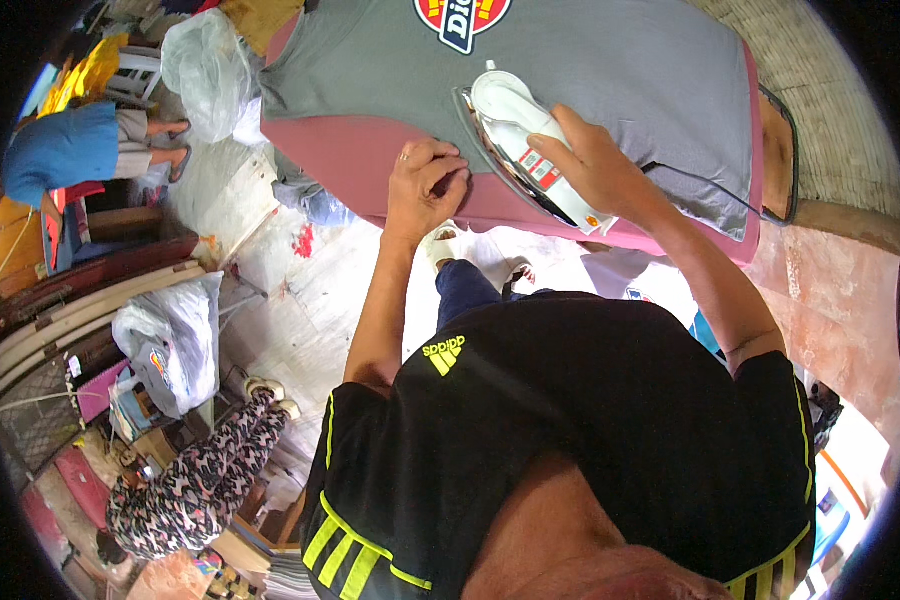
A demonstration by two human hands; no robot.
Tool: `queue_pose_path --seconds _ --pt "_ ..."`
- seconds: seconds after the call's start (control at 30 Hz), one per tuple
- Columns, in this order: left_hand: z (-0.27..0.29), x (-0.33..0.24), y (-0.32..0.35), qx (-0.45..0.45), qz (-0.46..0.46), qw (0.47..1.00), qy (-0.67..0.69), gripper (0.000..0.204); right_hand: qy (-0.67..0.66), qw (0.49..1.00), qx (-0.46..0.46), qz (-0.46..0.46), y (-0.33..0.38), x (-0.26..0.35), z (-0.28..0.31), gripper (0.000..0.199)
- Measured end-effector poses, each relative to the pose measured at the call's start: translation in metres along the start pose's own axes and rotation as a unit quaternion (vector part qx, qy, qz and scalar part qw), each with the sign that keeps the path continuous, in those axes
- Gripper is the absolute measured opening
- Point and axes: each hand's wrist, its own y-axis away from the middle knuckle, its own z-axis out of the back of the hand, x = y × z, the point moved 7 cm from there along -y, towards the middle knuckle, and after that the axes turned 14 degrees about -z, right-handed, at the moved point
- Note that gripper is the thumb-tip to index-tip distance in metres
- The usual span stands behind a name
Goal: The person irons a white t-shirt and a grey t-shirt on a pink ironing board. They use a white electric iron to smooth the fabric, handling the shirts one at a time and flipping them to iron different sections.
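Observation:
A grey T-shirt (pixel 610 70) with a red, yellow and blue printed emblem (pixel 462 18) is spread over a pink-covered ironing board (pixel 355 160). My right hand (pixel 595 165) is wrapped round the handle of a white clothes iron (pixel 515 112), which lies over the shirt's near edge and the pink cover. My left hand (pixel 428 192) is at the board's near edge, left of the iron, its fingers curled in a loose ring with nothing visible in them. A dark cord (pixel 700 180) runs over the shirt, right of my right hand.
At the far left a person in a blue top (pixel 65 150) stands; another person in patterned trousers (pixel 200 485) is at the lower left. Plastic bags (pixel 205 75) stand left of the board. A metal frame (pixel 792 150) juts from the board's right end beside a ribbed surface (pixel 845 110).

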Motion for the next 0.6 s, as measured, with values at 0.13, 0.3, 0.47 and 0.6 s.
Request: queue_pose_path --seconds 0.13,0.3,0.47,0.6 --pt "0.012 0.008 0.0 -0.07 0.023 0.997 0.006 0.013 -0.008 0.994 0.04 -0.101 -0.004 -0.007 0.006 0.034" --pt "0.028 0.043 0.027 -0.213 0.14 0.964 0.08 0.015 0.034 0.999 0.004 0.019 -0.011 0.026 -0.022 0.036" --pt "0.044 0.048 0.0 -0.209 0.113 0.971 0.03 0.017 0.057 0.998 -0.013 -0.011 -0.051 0.05 -0.027 0.031" --pt "0.037 0.053 -0.042 -0.116 0.061 0.991 0.004 0.026 0.136 0.99 -0.035 0.01 -0.044 0.045 -0.008 0.033"
